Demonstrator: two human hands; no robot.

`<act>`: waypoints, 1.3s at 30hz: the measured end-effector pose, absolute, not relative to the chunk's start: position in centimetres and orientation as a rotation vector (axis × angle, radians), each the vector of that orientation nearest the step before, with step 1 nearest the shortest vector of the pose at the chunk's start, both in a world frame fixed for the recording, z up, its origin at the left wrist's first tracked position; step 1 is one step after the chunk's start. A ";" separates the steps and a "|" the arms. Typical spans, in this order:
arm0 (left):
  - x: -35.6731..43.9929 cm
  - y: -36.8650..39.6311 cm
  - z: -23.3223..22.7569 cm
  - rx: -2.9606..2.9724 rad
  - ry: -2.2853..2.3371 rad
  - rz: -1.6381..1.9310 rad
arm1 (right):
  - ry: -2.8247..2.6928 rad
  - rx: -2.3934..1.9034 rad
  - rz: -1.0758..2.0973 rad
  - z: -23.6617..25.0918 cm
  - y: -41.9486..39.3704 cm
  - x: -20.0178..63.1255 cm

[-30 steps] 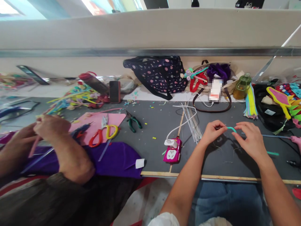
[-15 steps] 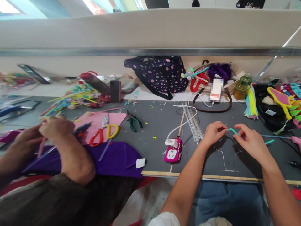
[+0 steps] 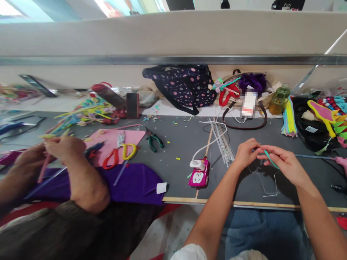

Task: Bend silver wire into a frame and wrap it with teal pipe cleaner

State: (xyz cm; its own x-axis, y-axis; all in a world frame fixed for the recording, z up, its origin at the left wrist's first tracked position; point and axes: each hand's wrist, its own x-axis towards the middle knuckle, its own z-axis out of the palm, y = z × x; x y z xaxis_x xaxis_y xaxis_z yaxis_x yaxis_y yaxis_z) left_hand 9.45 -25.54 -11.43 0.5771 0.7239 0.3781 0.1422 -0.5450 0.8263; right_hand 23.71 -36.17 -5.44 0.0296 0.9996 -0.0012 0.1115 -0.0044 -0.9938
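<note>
Hands meet over a grey worktable (image 3: pixel 179 144) as a person shapes a teal pipe cleaner (image 3: pixel 270 159) against a bent loop of thin wire (image 3: pixel 264 182). The left hand (image 3: pixel 245 153) pinches one end of the strip between thumb and forefinger; the right hand (image 3: pixel 284 164), fingers curled and pressed together, grips the strip just beside that pinch, its free length running down under the palm. The wire hangs from the fingertips toward the table edge.

By the look of it, the wrapping is at an early stage, with most of the wire bare; the next turn would call for a firm left-hand hold while the right winds the strip tightly.

Beyond the fingers lie loose straight wires (image 3: pixel 221 139); off to their left sit a pink charger (image 3: pixel 199 175), green pliers (image 3: pixel 154 139) and red-and-yellow scissors (image 3: pixel 120 153). Farther left, a co-worker's hands (image 3: pixel 51 151) work a pink strip over purple felt (image 3: pixel 130 182).
</note>
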 end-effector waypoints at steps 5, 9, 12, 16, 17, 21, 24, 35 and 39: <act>9.4 -25.6 -11.6 2.046 0.704 0.872 | -1.349 -1.234 1.132 -5.2 -36.6 23.9; 9.4 -25.6 -11.6 2.025 0.663 0.868 | -1.249 -1.216 1.011 -4.8 -36.5 24.7; 9.5 -25.4 -11.6 1.936 0.625 0.866 | -1.145 -1.272 0.813 -4.8 -35.8 25.7; 9.7 -25.2 -11.7 1.832 0.618 0.873 | -1.231 -1.449 0.654 -5.9 -35.1 26.5; 9.7 -25.2 -11.6 1.822 0.623 0.878 | -1.305 -1.473 0.638 -6.3 -35.1 26.5; 9.7 -25.4 -11.5 1.787 0.617 0.902 | -1.625 -1.547 0.480 -7.6 -34.9 26.0; 9.7 -25.5 -11.3 1.754 0.588 0.906 | -1.733 -1.626 0.345 -8.2 -34.7 25.8; 9.5 -26.0 -10.6 1.821 0.436 0.988 | -1.343 -1.690 0.703 -9.5 -34.2 26.3; 9.6 -26.3 -10.5 1.830 0.432 1.001 | -1.284 -1.630 0.851 -9.6 -33.8 26.4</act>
